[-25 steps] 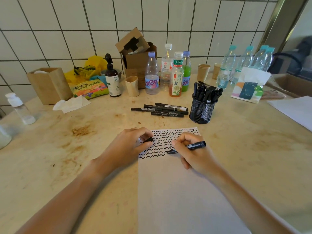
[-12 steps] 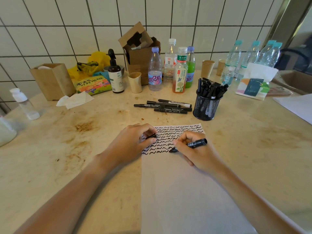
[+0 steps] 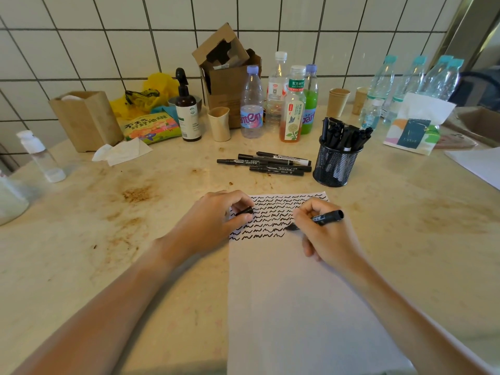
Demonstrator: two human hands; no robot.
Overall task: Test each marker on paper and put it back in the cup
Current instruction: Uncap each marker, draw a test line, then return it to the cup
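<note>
Still right hand (image 3: 328,234) holding marker (image 3: 323,218), tip unmoved on paper (image 3: 297,307)

A right hand (image 3: 326,234) is gripping a black marker (image 3: 322,219), its tip touching a white sheet of paper (image 3: 297,293) at the end of the lowest row of black squiggles (image 3: 266,217). The left hand (image 3: 213,223) is pinching a black cap (image 3: 244,211) at the paper's left edge. A black mesh cup (image 3: 335,166) full of markers is standing on the stained surface (image 3: 108,239) beyond the paper, with four loose markers (image 3: 266,163) lying just to its left. Bottles (image 3: 293,104), a cardboard box (image 3: 224,77) and paper cups are lining the tiled wall.
</note>
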